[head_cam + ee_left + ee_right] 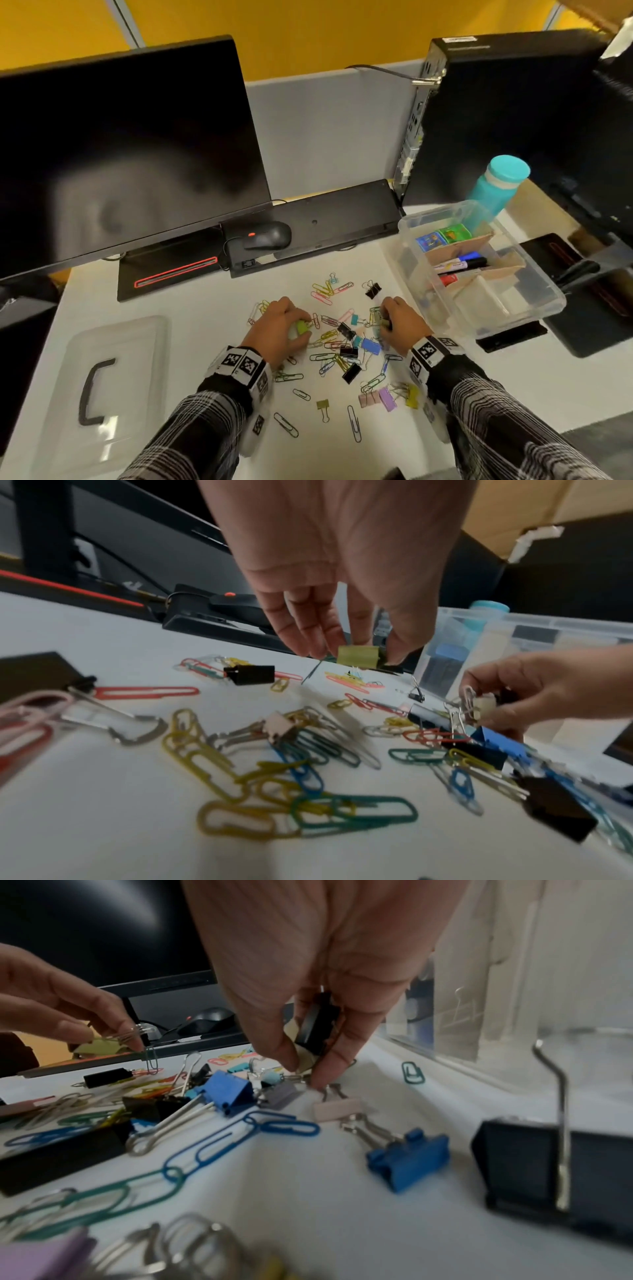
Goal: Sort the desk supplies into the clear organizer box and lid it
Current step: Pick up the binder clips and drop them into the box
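Note:
Coloured paper clips point(329, 344) and binder clips point(371, 345) lie scattered on the white desk. My left hand point(284, 325) pinches a yellow-green binder clip point(358, 655) just above the pile. My right hand point(397, 322) holds a black binder clip point(316, 1027) and other small clips against the palm, while its fingertips point(320, 1081) touch down among the clips. The clear organizer box point(476, 270) stands at the right, with cardboard dividers, markers point(460, 263) and small coloured boxes inside. Its clear lid point(102, 383) with a dark handle lies flat at the left.
A black monitor point(126, 147) and its stand sit behind the pile. A black mouse point(267, 235) rests on a keyboard point(318, 219). A computer tower point(507, 113) and a teal bottle point(496, 185) stand behind the box.

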`<state>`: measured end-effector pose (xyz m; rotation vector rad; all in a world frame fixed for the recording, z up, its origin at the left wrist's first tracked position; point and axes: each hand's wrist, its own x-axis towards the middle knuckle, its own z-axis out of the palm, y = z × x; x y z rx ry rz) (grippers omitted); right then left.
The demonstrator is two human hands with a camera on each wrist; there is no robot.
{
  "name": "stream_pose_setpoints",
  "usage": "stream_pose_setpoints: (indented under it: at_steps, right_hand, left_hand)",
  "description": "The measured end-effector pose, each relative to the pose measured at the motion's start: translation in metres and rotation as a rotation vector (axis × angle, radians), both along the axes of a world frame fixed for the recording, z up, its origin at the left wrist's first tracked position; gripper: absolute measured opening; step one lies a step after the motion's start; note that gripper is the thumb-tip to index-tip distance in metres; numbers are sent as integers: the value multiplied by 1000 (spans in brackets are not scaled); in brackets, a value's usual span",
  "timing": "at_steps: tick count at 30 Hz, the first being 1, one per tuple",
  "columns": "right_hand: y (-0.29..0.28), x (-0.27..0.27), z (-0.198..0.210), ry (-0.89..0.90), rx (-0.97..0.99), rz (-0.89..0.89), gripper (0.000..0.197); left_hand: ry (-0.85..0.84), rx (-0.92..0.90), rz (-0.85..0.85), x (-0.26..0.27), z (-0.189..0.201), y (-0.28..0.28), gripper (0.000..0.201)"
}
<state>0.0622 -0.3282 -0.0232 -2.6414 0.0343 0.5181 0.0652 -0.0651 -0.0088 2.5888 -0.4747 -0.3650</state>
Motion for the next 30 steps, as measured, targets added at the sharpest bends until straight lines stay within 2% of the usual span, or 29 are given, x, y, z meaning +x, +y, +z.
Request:
stream_pose_setpoints:
  at_steps: [3, 6, 10, 12, 14, 18, 20, 24, 27, 30]
  right_hand:
    - [-1, -1, -1, 7, 21, 22, 15]
    - [-5, -3, -2, -3, 60, 32, 14]
    - [-9, -8, -2, 10, 139, 31, 55]
    - [-10, -11, 2, 19, 158, 44, 64]
    - [-11, -12, 8, 28, 213, 42, 55]
    - [-12, -15, 19, 40, 341, -34, 22]
    - [-11, -18, 19, 26, 338, -50, 9]
    - [-16, -28, 9, 41, 288, -67, 13]
    - [-20, -31, 7, 60, 251, -72, 21]
    - [-21, -31, 10, 40, 197, -7, 34]
  left_hand:
    - [28, -77, 7, -3, 0, 0, 28]
    - [44, -67, -18, -6, 1, 1, 27]
    - [44, -69, 2, -9, 1, 2, 26]
    - [64, -84, 15, -10, 2, 2, 27]
    - [86, -126, 37, -11, 1, 1, 30]
    - [141, -223, 177, -11, 8, -10, 14]
    - [132, -249, 218, -10, 11, -20, 10]
    - [186, -260, 202, -15, 7, -45, 3]
    - [182, -92, 61, -20, 2, -66, 20]
    - [141, 75, -30, -13, 2, -84, 28]
